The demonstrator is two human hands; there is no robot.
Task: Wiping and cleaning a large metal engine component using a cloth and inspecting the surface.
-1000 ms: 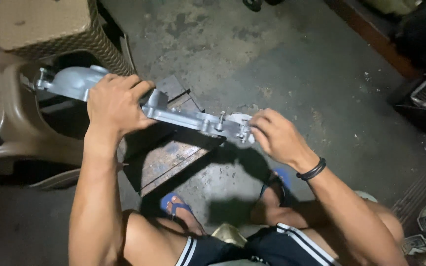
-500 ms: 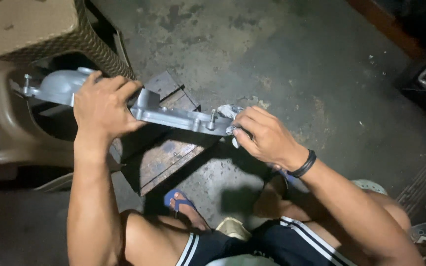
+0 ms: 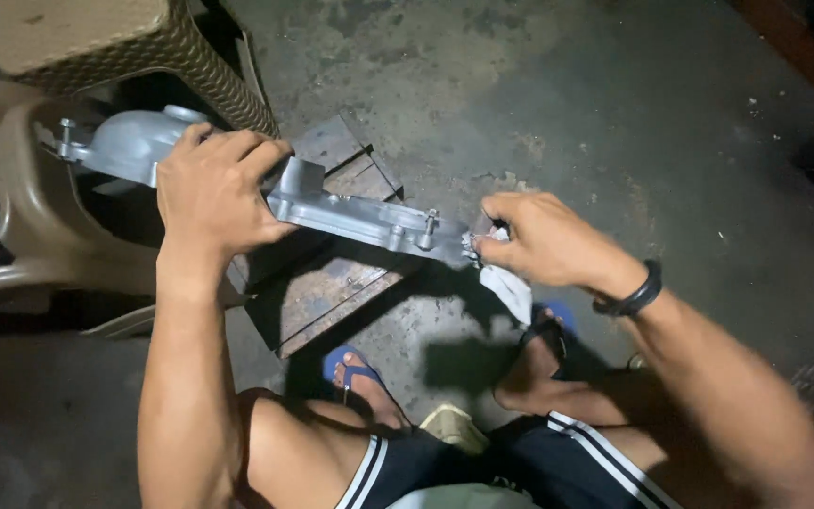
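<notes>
While the left hand (image 3: 214,193) is clamped around the middle of the grey metal casting (image 3: 332,212), held in the air above the concrete floor (image 3: 520,85), its grip should be firm so the part does not twist — the right hand (image 3: 544,240) pinches a white rag (image 3: 511,283) against the near end. The casting looks long, silvery and dull — studded with bolts, its rounded far end near a brown plastic chair (image 3: 11,217).

Beside the silver-grey metal casting (image 3: 350,212) are a white rag (image 3: 509,283), blue sandals (image 3: 350,368), a brown woven-pattern stool (image 3: 96,42), and white-striped black shorts (image 3: 482,462).
</notes>
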